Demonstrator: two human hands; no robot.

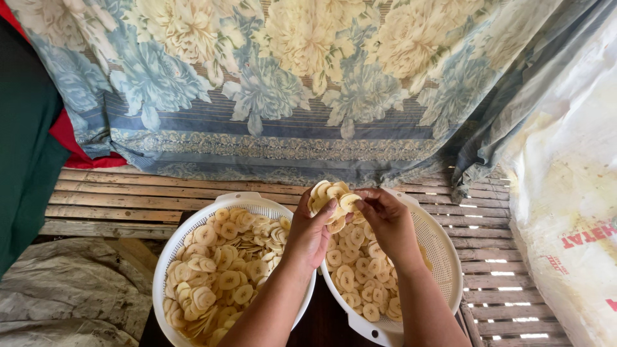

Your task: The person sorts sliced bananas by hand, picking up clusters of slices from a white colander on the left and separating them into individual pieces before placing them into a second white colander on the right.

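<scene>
Working from the near edge outward, we see two white perforated colanders side by side on a slatted wooden platform. Left colander: about level full of pale, round banana slices, loose and overlapping. Right colander: a shallower layer of the same slices, with bare mesh showing along its right wall. Both forearms enter from the near edge and meet above the gap between the rims, a little over the right colander. Left hand: fingers curled up around a small clump of slices, held at its far tip. Right hand: thumb and fingertips pinched narrow on the right edge of that same clump, as if peeling one slice away. We judge the work to be in mid-course, since both colanders hold a good share of slices and one clump is in hand; which colander feeds and which receives, we cannot tell from this view. Near left: a crumpled grey sheet. Right: a large pale sack. Far: a hanging floral cloth in blue and cream, with dark green and red fabric at the left edge.
</scene>
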